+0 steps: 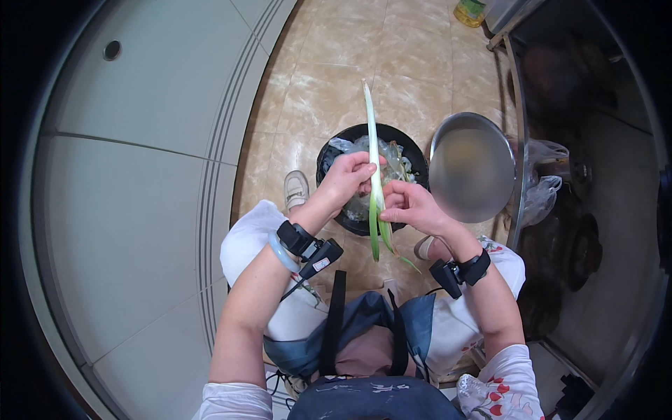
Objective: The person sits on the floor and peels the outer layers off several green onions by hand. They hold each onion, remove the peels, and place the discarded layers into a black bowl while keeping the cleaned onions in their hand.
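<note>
A long green onion (pixel 372 139) is held lengthwise in front of me, its white root end pointing away and its green leaves towards me. My left hand (pixel 353 176) grips the white stalk at about its middle. Lower down, where the green leaves split, my right hand (pixel 412 206) pinches the onion between thumb and fingers. A thin leaf strip (pixel 408 263) hangs off to the right near the leaf tips. Under both hands stands a round black bin (pixel 415 137), holding clear plastic bags (pixel 341 145) and vegetable scraps (pixel 408 167).
To the right of the bin is a round metal basin (pixel 437 137), its contents blurred. Plastic bags (pixel 543 197) hang or lie beside a metal-framed rack (pixel 517 131). White tiled panels (pixel 142 210) rise on the left. A bottle of yellow liquid (pixel 469 13) stands far ahead on the tiled floor (pixel 336 47).
</note>
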Demonstrator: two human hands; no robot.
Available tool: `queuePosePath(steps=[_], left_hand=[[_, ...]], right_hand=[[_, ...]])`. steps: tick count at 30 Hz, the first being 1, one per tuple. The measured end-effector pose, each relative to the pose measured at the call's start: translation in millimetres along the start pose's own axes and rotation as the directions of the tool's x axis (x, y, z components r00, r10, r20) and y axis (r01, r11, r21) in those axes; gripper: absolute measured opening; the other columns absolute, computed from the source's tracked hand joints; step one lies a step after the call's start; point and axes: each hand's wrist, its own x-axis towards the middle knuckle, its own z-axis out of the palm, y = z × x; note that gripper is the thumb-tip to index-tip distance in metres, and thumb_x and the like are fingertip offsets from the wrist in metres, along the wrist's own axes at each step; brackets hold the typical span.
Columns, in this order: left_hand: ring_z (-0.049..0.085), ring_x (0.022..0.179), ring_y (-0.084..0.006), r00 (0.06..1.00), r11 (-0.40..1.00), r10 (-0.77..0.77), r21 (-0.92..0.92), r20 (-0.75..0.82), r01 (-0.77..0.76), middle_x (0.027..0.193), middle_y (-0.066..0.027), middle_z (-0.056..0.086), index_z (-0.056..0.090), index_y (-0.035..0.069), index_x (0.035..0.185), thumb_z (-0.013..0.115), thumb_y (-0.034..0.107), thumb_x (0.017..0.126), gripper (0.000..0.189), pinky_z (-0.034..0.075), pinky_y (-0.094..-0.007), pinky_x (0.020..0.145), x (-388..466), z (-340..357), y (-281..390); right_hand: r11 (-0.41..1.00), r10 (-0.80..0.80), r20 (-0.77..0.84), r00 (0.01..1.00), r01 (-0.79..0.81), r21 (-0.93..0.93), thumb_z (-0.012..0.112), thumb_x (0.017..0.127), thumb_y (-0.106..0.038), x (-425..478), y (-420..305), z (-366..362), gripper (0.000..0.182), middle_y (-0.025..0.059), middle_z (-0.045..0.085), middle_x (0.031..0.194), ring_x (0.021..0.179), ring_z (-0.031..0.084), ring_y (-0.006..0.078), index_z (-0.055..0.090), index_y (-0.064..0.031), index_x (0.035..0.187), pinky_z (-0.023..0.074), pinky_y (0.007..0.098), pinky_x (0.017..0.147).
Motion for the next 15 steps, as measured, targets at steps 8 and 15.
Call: queuePosePath(steps=[8, 15], left_hand=[[0.055, 0.075, -0.0037, 0.999, 0.999, -0.038, 0.035, 0.022, 0.037, 0.088, 0.0016, 0.06, 0.059, 0.004, 0.114, 0.048, 0.012, 0.095, 0.023, 0.048, -0.0187, 0.067, 1.2, -14.0, -3.1], [0.055, 0.075, -0.0037, 0.995, 0.995, -0.094, 0.044, 0.044, 0.092, 0.09, 0.0019, 0.06, 0.058, 0.004, 0.114, 0.047, 0.014, 0.096, 0.024, 0.049, -0.0193, 0.068, 0.4, -8.1, -2.8]], right_hand=[[0.938, 0.028, 0.016, 0.999, -0.021, -0.346, 0.059, 0.085, -0.003, 2.5, -17.6, -8.1, 0.023, -0.0039, 0.054, 0.069, 0.065, 0.046, 0.0036, 0.058, 0.0009, 0.107, 0.0385, 0.0214, 0.059], [0.833, -0.16, -0.027, 0.987, 0.12, -0.541, 0.057, 0.082, -0.005, 3.6, -14.3, -3.6, 0.022, 0.0051, 0.052, 0.068, 0.061, 0.048, 0.0132, 0.061, -0.002, 0.103, 0.0421, 0.0293, 0.058]])
